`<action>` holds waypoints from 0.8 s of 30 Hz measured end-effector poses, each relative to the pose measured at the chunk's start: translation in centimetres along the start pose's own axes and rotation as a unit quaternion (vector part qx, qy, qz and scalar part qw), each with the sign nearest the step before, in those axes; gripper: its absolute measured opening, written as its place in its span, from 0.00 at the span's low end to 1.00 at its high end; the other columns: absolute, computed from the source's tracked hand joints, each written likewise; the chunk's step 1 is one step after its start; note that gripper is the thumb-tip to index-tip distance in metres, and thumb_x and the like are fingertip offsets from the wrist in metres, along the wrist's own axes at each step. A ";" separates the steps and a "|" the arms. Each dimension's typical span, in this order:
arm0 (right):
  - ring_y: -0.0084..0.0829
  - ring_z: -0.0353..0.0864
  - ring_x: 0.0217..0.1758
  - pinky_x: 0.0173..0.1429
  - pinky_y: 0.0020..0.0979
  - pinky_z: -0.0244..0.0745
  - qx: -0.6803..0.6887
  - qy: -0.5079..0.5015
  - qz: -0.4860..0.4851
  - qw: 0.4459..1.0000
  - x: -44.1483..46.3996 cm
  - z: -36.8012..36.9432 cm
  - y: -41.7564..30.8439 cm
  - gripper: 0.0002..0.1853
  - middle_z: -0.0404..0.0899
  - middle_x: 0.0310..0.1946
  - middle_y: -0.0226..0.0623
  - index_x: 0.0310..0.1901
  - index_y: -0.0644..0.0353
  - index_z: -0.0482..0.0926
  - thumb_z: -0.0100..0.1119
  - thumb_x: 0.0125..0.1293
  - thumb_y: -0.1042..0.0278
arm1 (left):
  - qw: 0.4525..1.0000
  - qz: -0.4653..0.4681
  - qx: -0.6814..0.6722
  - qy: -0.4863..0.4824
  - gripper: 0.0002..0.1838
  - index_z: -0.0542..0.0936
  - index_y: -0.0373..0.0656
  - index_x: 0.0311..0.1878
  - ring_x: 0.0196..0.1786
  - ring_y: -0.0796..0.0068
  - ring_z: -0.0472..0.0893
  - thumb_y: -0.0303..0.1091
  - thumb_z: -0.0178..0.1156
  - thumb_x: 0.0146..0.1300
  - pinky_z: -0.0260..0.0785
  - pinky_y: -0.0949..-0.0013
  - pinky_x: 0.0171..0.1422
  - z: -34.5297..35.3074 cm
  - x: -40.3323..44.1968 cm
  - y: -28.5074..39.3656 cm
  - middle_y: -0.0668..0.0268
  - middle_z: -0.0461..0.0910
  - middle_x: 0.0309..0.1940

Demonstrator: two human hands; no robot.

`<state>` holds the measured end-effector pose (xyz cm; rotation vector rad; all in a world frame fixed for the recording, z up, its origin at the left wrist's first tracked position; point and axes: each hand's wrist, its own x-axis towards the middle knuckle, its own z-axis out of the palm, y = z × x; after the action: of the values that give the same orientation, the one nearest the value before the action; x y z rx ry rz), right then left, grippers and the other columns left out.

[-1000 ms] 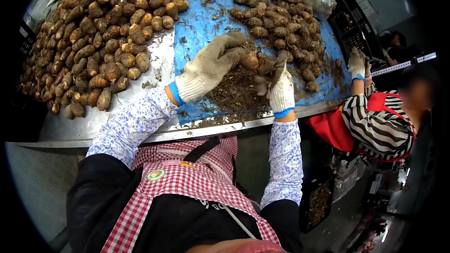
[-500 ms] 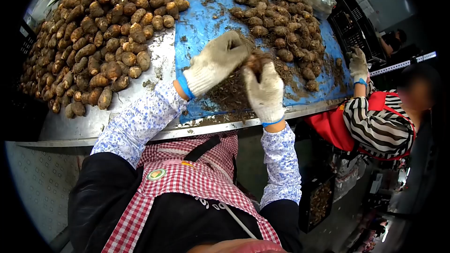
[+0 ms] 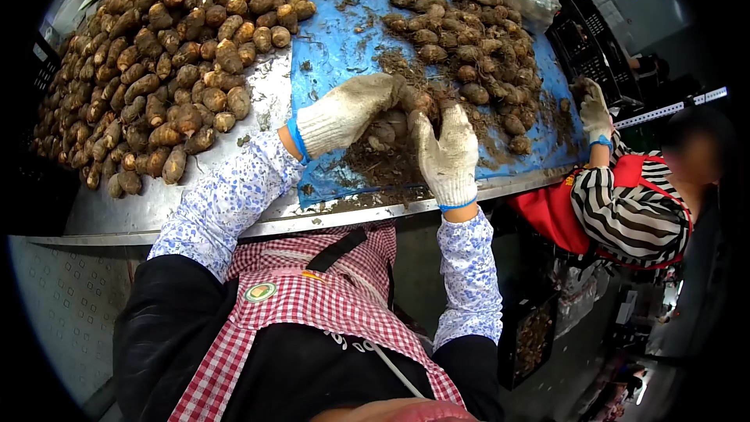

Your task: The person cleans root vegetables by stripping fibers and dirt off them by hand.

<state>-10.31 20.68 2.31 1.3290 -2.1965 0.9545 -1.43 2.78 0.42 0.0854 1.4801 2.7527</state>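
Metal worktop (image 3: 269, 94), blue sheet (image 3: 328, 62) over part of it. Sheet looks wrinkled; a dragging wrist could ruck it and shift whatever sits on top. Big tuber pile (image 3: 156, 55) on the left: rounded pieces, sloping sides, so a knock from the left elbow could start a roll toward the edge. Smaller hairy pile (image 3: 476, 47) beyond the right hand, same risk if a piece is pulled from its base. Loose soil and fibre (image 3: 383, 172) lies under and around the hands; could get swept over the front edge. 2 gloved hands: left hand (image 3: 363, 105) curled round 1 tuber (image 3: 423, 101); right hand (image 3: 448, 141) at its near side, thumb and fingers parted, can't tell if it's pinching. Tuber sits between them above the soil. Main worry: gritty gloves slip, tuber drops.
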 end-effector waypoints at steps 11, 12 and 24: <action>0.26 0.82 0.37 0.44 0.29 0.78 0.332 -0.049 0.279 0.900 1.2 -0.4 2.9 0.17 0.84 0.37 0.35 0.45 0.64 0.80 0.55 0.74 0.56 | 0.981 0.021 0.137 0.139 0.21 0.75 0.34 0.60 0.44 0.76 0.82 0.39 0.55 0.73 0.79 0.74 0.46 2.4 -1.3 1.9 0.59 0.82 0.48; 0.25 0.83 0.41 0.47 0.27 0.79 0.354 -0.110 0.348 0.861 1.0 -0.3 4.6 0.17 0.85 0.42 0.37 0.48 0.63 0.80 0.55 0.74 0.56 | 0.972 0.023 0.176 0.152 0.20 0.75 0.34 0.60 0.45 0.76 0.82 0.39 0.56 0.73 0.78 0.74 0.48 2.1 -1.2 1.8 0.59 0.82 0.48; 0.40 0.81 0.43 0.52 0.38 0.76 0.081 -0.048 0.060 0.994 3.1 -1.2 -3.1 0.09 0.82 0.40 0.44 0.41 0.60 0.83 0.69 0.58 0.70 | 0.899 0.055 0.394 0.183 0.16 0.80 0.36 0.54 0.45 0.80 0.79 0.37 0.57 0.72 0.74 0.76 0.50 1.4 -0.8 1.2 0.64 0.84 0.43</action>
<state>-9.03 18.70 6.25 1.3512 -2.3365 1.1583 -0.51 3.25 2.15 -0.3730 2.6691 2.1072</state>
